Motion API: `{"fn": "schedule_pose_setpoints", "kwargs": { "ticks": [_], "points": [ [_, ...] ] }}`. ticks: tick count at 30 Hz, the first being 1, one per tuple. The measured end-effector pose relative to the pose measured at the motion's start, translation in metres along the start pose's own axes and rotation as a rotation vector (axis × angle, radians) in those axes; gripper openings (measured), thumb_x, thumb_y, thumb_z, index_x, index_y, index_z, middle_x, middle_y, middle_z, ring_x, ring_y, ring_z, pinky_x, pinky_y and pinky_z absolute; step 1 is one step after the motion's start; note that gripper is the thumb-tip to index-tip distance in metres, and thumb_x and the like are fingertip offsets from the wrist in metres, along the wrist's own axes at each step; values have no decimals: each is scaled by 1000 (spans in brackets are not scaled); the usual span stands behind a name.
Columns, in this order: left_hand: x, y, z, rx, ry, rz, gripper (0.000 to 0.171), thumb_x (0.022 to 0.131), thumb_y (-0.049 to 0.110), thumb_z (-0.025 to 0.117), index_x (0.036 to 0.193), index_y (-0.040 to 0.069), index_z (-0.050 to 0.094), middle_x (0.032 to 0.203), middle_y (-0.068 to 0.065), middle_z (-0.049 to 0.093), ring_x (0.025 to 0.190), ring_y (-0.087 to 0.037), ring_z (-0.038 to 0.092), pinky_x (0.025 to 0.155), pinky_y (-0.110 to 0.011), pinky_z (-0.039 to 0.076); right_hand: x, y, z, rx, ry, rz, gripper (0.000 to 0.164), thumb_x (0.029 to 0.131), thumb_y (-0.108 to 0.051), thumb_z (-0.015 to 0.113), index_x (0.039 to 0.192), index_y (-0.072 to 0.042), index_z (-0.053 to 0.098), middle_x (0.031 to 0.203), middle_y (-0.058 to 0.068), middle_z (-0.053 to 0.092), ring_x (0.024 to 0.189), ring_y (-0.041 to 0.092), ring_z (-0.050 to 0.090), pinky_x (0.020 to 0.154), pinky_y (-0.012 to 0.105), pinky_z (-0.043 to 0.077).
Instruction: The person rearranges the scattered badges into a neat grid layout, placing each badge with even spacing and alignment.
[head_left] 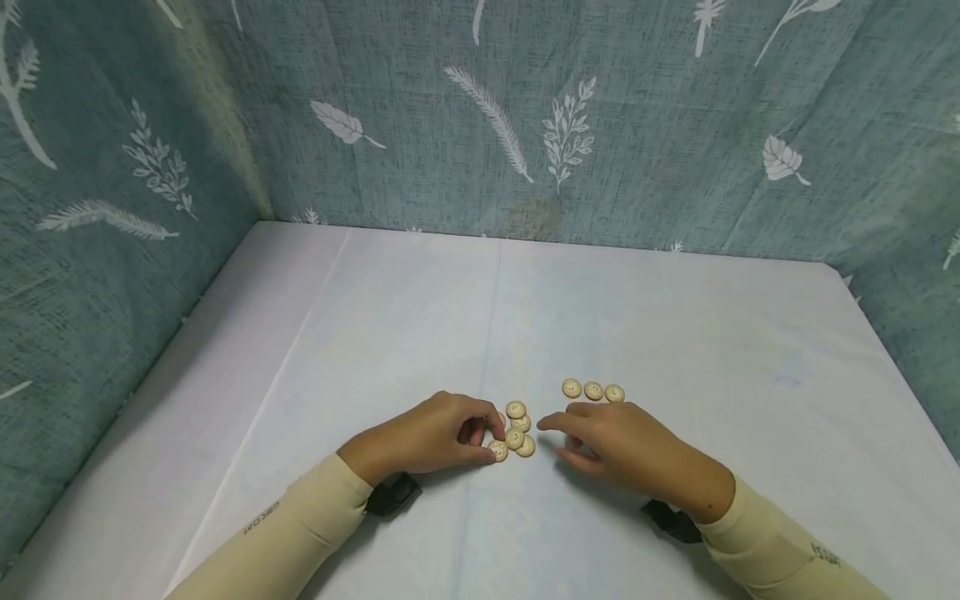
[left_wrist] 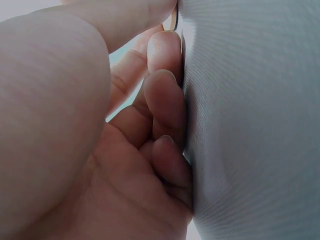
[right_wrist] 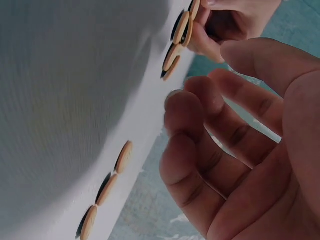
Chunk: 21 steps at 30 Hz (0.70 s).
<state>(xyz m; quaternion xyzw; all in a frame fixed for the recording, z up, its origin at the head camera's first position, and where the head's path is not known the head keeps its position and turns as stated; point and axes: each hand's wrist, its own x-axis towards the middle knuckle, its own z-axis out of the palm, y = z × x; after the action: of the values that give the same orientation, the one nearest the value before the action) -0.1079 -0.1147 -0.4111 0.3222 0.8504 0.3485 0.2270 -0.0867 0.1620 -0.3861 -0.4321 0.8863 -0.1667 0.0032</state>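
Several round, pale wooden buttons (head_left: 514, 438) lie in a loose cluster on the white table, some overlapping. My left hand (head_left: 447, 435) is at the cluster's left side, its thumb and index finger pinching a button (head_left: 498, 451) at the near left. Its other fingers curl against the tabletop in the left wrist view, where only a button's edge (left_wrist: 171, 20) shows. To the right of the cluster, my right hand (head_left: 611, 437) hovers with loosely bent fingers, holding nothing. Just beyond it, three more buttons (head_left: 593, 390) form a row, also seen in the right wrist view.
A white cloth covers the table (head_left: 405, 308). Green fabric with white leaf prints (head_left: 420, 117) stands as a wall at the back and along both sides. Dark wrist straps (head_left: 392, 495) sit under both wrists.
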Motion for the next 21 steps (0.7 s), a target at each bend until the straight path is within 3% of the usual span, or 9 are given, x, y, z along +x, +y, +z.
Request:
{"fn": "schedule_pose_setpoints", "kwargs": {
  "ticks": [8,21],
  "points": [
    [-1,0,-1,-11,11,6,14,88,19,78,98,21,69,71,12,54,62,0,47,60,-18,42,3,-4,4,2,-25,-11,25,88,-20,75,113,-20,70,77,-12,56,59,-7,39,55,14,38],
    [0,0,0,-1,3,-11,15,88,20,78,99,22,69,71,13,54,61,1,47,59,-17,42,4,-8,7,20,-115,24,27,90,-22,74,116,-22,69,79,-10,56,59,-6,40,56,16,38]
  ]
}}
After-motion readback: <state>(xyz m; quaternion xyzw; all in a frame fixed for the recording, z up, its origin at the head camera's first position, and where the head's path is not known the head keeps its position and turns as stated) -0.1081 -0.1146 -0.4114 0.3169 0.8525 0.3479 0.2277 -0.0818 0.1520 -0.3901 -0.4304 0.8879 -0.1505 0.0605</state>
